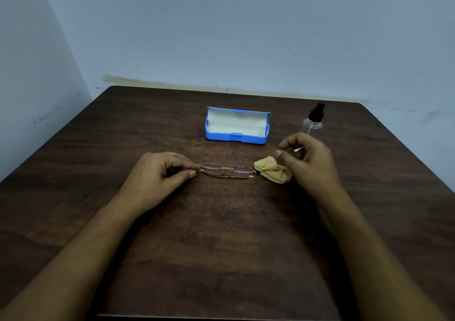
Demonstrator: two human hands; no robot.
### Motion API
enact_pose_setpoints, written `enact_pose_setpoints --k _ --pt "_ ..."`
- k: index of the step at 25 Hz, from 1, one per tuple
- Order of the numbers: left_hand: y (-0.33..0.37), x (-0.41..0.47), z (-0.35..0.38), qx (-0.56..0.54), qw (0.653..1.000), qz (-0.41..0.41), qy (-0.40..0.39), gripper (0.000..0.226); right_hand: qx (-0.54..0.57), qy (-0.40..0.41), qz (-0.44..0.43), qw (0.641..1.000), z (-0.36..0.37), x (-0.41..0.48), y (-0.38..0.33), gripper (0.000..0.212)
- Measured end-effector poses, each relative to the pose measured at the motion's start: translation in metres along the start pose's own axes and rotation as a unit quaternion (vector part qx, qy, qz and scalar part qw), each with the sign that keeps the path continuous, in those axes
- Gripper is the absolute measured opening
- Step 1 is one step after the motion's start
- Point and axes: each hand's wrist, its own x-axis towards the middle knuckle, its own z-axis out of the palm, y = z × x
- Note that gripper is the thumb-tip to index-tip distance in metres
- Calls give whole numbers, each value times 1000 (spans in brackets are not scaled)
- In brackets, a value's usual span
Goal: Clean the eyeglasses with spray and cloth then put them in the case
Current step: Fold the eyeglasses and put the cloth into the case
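In the middle of the dark wooden table [221,246] lie the eyeglasses [227,171], folded, with a thin gold-coloured metal frame and narrow oval lenses that show a faint pink tint. They rest flat on the wood, lengthways from left to right. The left hand [157,173] pinches their left end between thumb and forefinger, its other fingers curled under.

Beyond the glasses, nearer the wall [246,37], stands the blue case [221,137], open with its lid raised towards the back; only its pale lining shows inside.

Touching the right end of the glasses is a crumpled tan cloth [272,171], lying on the table and partly hidden by the right hand [310,158]. That hand sits over the cloth with thumb and fingers curled inwards; whether they grip the cloth or hold nothing cannot be told. A small bright glint shows between its fingers, too small to make out.

Just behind the right hand stands a clear spray bottle [314,121] with a black nozzle, upright, its lower part hidden by the fingers. It is right of the case and apart from it.
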Motion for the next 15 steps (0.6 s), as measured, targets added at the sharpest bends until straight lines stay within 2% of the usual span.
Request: enact_pose_setpoints --k 3,6,10,12,15 --pt "2 -1 1 -4 1000 -2 5 16 -39 -33 46 998 -8 0 7 9" --pt "2 -1 1 -10 999 -4 39 13 -89 -90 93 988 -9 0 9 15" --pt "6 1 4 -45 996 -13 78 13 -182 -124 74 973 -7 1 3 8" --pt "13 4 7 -76 993 -11 91 12 -156 -97 67 981 -5 2 5 9" --pt "28 13 12 -125 988 -7 88 11 14 -43 53 998 -4 4 -7 11"
